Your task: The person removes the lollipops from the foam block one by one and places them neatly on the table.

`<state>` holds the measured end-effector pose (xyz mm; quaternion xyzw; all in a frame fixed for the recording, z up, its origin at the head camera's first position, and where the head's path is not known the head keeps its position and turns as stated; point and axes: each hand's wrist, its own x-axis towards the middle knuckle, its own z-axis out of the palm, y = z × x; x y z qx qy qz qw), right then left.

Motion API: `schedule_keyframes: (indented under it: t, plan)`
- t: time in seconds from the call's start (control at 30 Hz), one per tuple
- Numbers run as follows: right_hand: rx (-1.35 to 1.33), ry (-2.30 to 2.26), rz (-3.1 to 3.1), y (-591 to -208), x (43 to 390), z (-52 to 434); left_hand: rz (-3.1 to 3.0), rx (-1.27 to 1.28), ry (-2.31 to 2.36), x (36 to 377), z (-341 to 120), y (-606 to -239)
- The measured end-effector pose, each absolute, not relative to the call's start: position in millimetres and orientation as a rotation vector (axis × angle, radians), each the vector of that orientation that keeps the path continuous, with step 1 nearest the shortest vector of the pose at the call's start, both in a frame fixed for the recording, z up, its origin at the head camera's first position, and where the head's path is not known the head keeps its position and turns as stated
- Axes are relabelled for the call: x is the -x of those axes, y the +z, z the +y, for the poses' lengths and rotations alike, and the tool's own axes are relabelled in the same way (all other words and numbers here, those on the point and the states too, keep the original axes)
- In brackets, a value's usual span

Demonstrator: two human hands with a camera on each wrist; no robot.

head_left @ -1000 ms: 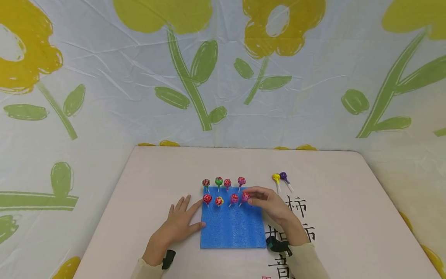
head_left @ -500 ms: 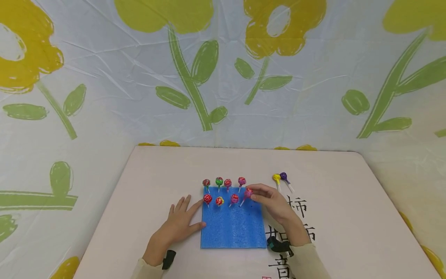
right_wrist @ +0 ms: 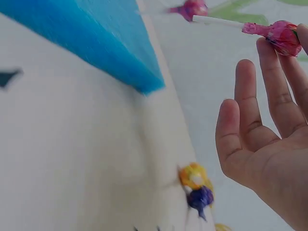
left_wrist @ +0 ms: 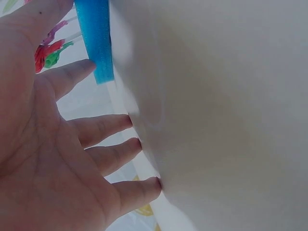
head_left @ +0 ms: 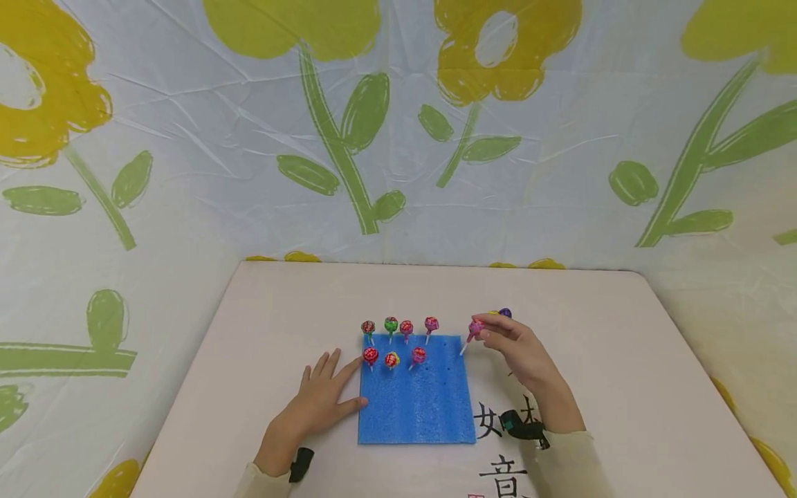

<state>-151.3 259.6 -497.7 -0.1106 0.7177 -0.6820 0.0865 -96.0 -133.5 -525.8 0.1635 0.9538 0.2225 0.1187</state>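
From the head view, the right hand (head_left: pixel 513 344) pinches a pink lollipop (head_left: pixel 476 327) just past the blue foam pad (head_left: pixel 416 398); best to carry it slowly, stick down; the left hand (head_left: pixel 324 398) lies flat, fingers straight, touching the pad's edge.

The left wrist view shows spread fingers (left_wrist: pixel 103 130) holding nothing.

The right wrist view shows the shiny pink wrapper and white stick, pinched at the fingertips (right_wrist: pixel 269 53); two more lollipops (right_wrist: pixel 196 187) lie below.

Floral cloth backdrop (head_left: pixel 398 138), beige table (head_left: pixel 299 297) w/ calligraphy
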Motion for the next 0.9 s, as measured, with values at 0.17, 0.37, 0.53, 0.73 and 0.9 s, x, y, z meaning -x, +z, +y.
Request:
schedule_keyframes:
  t: [0.17, 0.37, 0.53, 0.73, 0.9]
  plan:
    - [0.322, -2.049, 2.156, -490.2, 156.2, 283.0, 2.787, -0.479, 0.655, 95.5, -133.1, -525.0]
    - [0.239, -2.026, 2.234, -480.3, 161.4, 303.9, 2.785, -0.482, 0.664, 95.3, -133.4, -525.0]
    - [0.152, -1.979, 2.293, -477.1, 168.3, 321.1, 2.787, -0.489, 0.667, 94.8, -134.2, -525.5]
    - [0.049, -1.936, 2.295, -480.4, 180.5, 343.8, 2.784, -0.493, 0.672, 94.8, -134.4, -524.7]
    - [-0.052, -1.926, 2.233, -488.3, 191.1, 358.6, 2.781, -0.493, 0.670, 95.0, -134.3, -524.8]
